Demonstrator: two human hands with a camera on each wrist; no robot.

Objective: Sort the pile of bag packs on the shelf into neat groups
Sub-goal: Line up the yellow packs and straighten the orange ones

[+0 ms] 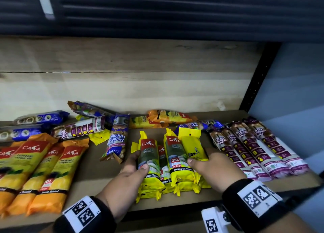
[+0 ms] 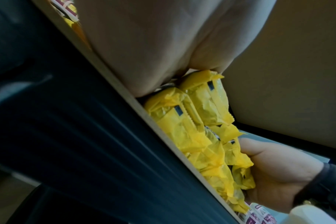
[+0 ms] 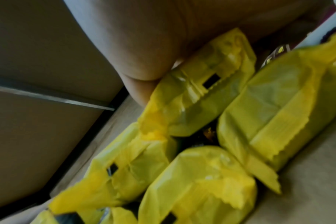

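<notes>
Yellow crinkled-plastic bag packs (image 1: 168,164), soft oblongs with serrated end flaps, lie bunched at the front of the pale wood-grain shelf (image 1: 98,176), between glossy orange packs (image 1: 35,171) and slim purple-and-white drawstring rolls (image 1: 254,148). The left hand (image 1: 129,171) grips the leftmost pack; the right hand (image 1: 210,167) clasps the rightmost.
</notes>
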